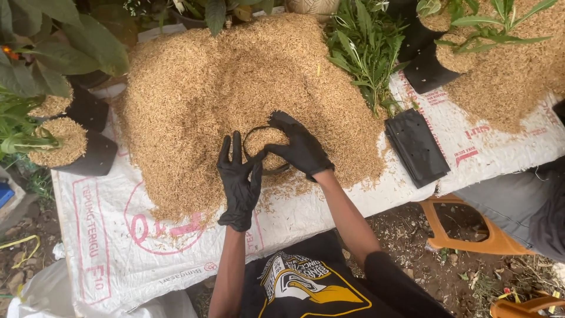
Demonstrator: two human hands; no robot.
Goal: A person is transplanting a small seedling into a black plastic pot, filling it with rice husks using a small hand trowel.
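Filled pots (70,144) with plants stand far left. Left hand (238,179), black glove, fingers spread open, rests flat against the near side of the bag (265,147). Bag, black and half full of husk, sits upright in the husk pile (200,88) on the white sack (106,235). Right hand (300,147) is closed over the bag's far rim. Flat empty bags (416,147) lie right.

A husk heap (235,88) lies on the sheet (106,235). A bag (266,150) sits in its near edge, between the left hand (238,182) and right hand (300,147). Flat bags (416,147) lie right; filled pots (73,147) left.
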